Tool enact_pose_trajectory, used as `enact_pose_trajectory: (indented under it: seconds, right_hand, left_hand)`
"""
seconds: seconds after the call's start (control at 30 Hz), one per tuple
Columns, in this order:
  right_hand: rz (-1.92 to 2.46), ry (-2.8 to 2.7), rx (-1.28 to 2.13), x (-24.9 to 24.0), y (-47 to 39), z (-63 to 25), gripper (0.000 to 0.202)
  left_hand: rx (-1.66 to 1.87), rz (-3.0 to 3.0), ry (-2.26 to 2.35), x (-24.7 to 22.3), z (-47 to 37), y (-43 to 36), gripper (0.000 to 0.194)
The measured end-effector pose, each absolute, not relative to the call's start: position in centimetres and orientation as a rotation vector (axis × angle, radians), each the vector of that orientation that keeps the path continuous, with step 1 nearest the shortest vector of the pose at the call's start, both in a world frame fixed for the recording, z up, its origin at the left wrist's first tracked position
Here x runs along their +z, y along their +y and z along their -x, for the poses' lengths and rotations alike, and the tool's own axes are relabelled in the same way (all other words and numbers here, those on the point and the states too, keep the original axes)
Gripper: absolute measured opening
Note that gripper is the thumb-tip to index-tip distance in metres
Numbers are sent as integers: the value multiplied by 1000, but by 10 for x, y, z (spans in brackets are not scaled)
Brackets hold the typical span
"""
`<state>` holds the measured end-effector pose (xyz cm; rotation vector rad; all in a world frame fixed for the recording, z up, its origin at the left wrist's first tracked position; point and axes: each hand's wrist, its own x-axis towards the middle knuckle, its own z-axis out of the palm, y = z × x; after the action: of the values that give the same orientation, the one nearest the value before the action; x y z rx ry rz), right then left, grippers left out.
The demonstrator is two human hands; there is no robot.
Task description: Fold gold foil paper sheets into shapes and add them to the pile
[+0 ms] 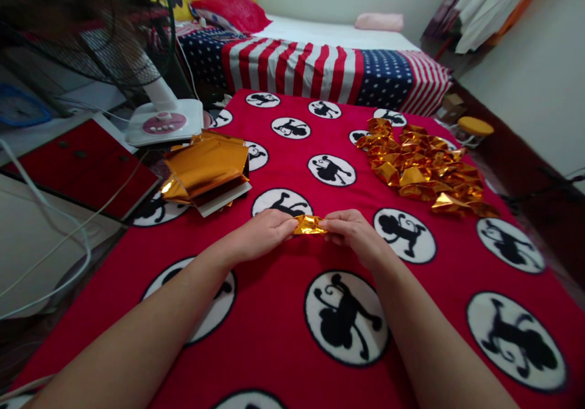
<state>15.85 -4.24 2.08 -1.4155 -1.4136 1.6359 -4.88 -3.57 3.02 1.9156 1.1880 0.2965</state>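
Gold foil piece [309,225], its long axis running left to right, one end toward each hand, is at the middle of the red blanket [274,311]; whether it touches the cloth I cannot tell. The fingers of the left hand [265,233] and right hand [351,229] are pinched closed on its opposite ends. Farther out, a stack of gold sheets [205,165] lies ahead to the left, near the fan [164,122], and a heap of folded gold pieces [418,168] ahead to the right. Beyond that, a brown box [450,107], contents unclear, stands beside a yellow stool [475,126]
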Motion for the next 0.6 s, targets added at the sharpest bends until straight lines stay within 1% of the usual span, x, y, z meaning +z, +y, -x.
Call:
enact_pose_trajectory:
  seconds: [0.17, 0.4, 0.5, 0.6]
  right_hand:
    - [1451, -1459, 1562, 20, -43, -156, 27]
    - [1612, -1725, 1229, 12, -44, -160, 27]
    - [1558, -1803, 1223, 18, -44, -163, 28]
    - [1427, -1807, 1324, 25, -44, -164, 31]
  left_hand:
    - [270, -1941, 1208, 33, 47, -36, 36]
    - [223, -2064, 1258, 33, 44, -39, 37]
    - [275, -2038, 1321, 31, 43, -38, 37]
    - [297, -2039, 1346, 29, 43, -36, 37]
